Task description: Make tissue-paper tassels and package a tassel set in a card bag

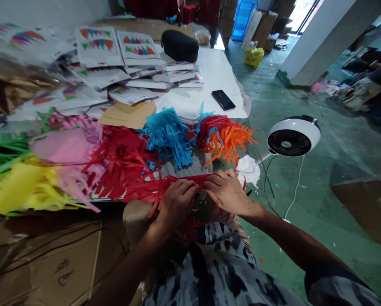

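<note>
Both hands hold a red tissue-paper tassel [169,179] stretched sideways over my lap, its cut strips fanning to the left. The fingers of my left hand [179,199] are curled closed on its middle. Close beside it, my right hand [225,191] pinches the band farther right. Hands cover the part between the fingers. Along the table edge in front lie cut-fringe bundles: yellow [27,182], pink [69,148], red [123,157], blue [169,136] and orange [235,138].
Packaged sets [99,46] with pennant pictures are piled at the back left. A black case [179,46], a phone [223,100] and brown envelopes [126,114] lie on the table. At right stands a white fan [294,135] with cords. Cardboard boxes [50,263] sit below left.
</note>
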Available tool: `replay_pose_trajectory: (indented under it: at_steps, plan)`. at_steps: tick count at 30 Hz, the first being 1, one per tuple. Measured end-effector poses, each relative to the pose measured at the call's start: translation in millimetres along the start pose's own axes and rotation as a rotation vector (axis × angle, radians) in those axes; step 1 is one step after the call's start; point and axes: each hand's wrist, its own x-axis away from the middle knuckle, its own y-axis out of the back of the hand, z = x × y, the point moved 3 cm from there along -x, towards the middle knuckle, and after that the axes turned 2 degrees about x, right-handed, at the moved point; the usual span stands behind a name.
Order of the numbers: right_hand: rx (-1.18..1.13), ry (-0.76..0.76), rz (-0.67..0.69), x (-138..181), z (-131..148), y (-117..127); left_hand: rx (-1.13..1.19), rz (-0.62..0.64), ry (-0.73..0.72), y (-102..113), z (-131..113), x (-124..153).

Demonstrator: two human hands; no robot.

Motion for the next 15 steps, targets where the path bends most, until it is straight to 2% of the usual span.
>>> replay_pose_trajectory:
  at_steps: [3, 8, 11, 15]
  plan:
    - [-0.050, -0.086, 0.020, 0.8, -5.6, 1.9, 0.005, 0.013, 0.047, 6.9, 13.9, 5.2]
    - [-0.133, -0.290, 0.091, -2.6, -16.2, 0.9, 0.045, 0.013, 0.218, 23.1, 39.1, 10.2]
    - [-0.078, -0.353, 0.146, -9.2, -16.9, -1.4, 0.011, -0.021, 0.291, 23.9, 42.6, 9.6]
    - [0.007, -0.362, 0.182, -15.4, -15.5, -5.6, -0.134, -0.022, 0.334, 18.4, 41.0, 5.6]
